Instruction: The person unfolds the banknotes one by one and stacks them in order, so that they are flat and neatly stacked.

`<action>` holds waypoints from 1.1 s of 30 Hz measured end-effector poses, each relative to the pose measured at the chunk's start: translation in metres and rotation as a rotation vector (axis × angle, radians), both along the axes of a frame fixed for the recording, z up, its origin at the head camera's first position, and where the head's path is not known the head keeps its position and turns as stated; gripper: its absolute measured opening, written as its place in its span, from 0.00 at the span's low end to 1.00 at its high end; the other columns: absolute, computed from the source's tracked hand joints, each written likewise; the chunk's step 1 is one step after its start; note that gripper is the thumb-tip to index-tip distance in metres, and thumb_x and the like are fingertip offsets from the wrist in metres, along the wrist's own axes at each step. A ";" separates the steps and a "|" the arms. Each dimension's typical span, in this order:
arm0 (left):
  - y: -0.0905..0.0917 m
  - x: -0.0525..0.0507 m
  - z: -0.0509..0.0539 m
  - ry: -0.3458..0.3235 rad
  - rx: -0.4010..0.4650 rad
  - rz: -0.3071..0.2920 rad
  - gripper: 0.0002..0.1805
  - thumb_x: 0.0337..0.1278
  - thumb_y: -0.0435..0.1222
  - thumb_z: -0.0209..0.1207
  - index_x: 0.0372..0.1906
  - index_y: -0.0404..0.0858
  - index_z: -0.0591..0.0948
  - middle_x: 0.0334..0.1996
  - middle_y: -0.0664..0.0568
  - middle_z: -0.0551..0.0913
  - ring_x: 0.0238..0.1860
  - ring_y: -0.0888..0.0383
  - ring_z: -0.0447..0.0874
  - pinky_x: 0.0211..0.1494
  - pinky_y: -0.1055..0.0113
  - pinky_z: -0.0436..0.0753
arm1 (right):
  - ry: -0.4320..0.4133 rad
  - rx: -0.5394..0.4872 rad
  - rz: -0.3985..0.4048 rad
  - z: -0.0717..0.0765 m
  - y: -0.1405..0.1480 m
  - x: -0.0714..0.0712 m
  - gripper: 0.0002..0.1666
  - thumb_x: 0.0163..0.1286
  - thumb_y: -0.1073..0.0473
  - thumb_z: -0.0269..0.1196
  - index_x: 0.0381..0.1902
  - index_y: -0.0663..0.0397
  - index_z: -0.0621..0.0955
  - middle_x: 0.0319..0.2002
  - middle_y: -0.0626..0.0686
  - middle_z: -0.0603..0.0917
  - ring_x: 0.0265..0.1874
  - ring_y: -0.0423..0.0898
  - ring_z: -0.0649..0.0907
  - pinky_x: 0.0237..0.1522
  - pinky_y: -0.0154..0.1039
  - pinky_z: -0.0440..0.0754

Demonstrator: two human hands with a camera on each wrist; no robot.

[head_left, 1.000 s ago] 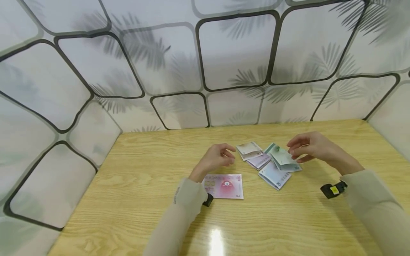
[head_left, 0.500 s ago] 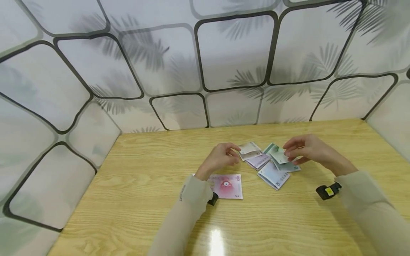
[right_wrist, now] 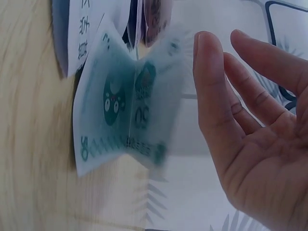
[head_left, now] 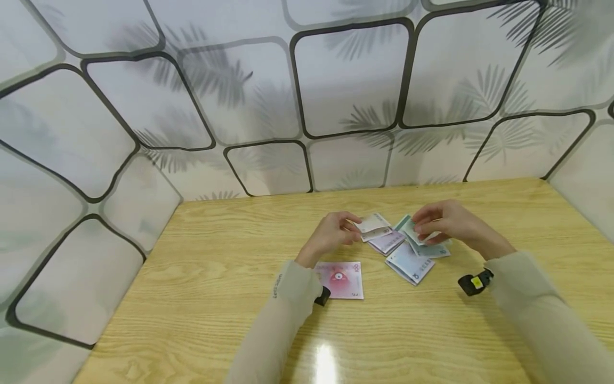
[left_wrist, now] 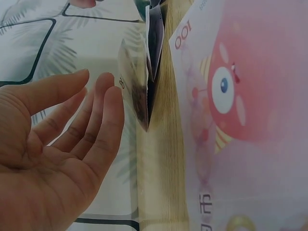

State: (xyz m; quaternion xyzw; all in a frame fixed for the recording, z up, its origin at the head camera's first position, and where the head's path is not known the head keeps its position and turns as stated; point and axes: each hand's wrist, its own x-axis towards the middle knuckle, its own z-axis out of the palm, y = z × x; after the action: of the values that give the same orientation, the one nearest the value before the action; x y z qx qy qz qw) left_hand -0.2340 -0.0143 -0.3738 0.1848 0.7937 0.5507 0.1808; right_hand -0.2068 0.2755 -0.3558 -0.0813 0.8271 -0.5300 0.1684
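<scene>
A green play banknote [right_wrist: 113, 110] marked 50 is creased down the middle, one half standing up. My right hand [head_left: 448, 221] hovers beside that raised half, fingers loosely bent; in the right wrist view a gap shows between fingers and paper. On the other side, my left hand [head_left: 331, 234] is near a folded brown note [head_left: 373, 225], thumb and fingers apart, nothing between them. Under the brown note lies a purple note [head_left: 387, 242], and a folded blue note [head_left: 409, 265] is in front. A flat pink 100 note [head_left: 345, 280] is partly hidden by my left wrist.
The notes lie on a wooden table [head_left: 230, 256]. Behind it and to the left rises a pale cloth wall [head_left: 355, 80] with dark outlines and leaf shadows. Light glares on the table's near part.
Over the last second my right hand has moved left along the green note. My left hand has moved slightly right, up to the brown note, and its wrist now covers more of the pink note.
</scene>
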 end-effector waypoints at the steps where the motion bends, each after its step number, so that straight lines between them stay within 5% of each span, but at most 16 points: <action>1: 0.000 0.000 0.000 -0.002 -0.002 0.005 0.16 0.64 0.22 0.61 0.57 0.26 0.80 0.40 0.38 0.86 0.44 0.38 0.86 0.47 0.58 0.88 | -0.004 0.001 -0.001 0.000 -0.001 -0.001 0.25 0.71 0.66 0.65 0.58 0.80 0.73 0.43 0.59 0.85 0.37 0.47 0.85 0.40 0.44 0.89; 16: 0.007 -0.012 0.002 0.010 0.051 0.100 0.17 0.62 0.19 0.61 0.56 0.23 0.79 0.45 0.36 0.85 0.43 0.48 0.85 0.46 0.63 0.88 | -0.027 -0.018 0.001 -0.001 -0.013 -0.012 0.25 0.72 0.67 0.63 0.60 0.81 0.72 0.40 0.56 0.86 0.36 0.45 0.85 0.40 0.42 0.89; 33: 0.008 -0.020 -0.003 0.012 0.049 0.116 0.17 0.62 0.20 0.62 0.56 0.23 0.79 0.45 0.35 0.85 0.43 0.46 0.86 0.47 0.59 0.88 | -0.082 -0.031 -0.023 -0.006 -0.017 -0.018 0.25 0.72 0.68 0.63 0.60 0.82 0.70 0.37 0.56 0.85 0.34 0.44 0.85 0.39 0.40 0.89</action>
State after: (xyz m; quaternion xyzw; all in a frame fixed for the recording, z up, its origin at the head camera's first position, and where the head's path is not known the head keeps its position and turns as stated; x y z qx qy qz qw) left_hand -0.2544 -0.0066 -0.3771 0.1459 0.7905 0.5783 0.1392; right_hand -0.2253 0.2582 -0.3619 -0.0529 0.8120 -0.5477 0.1947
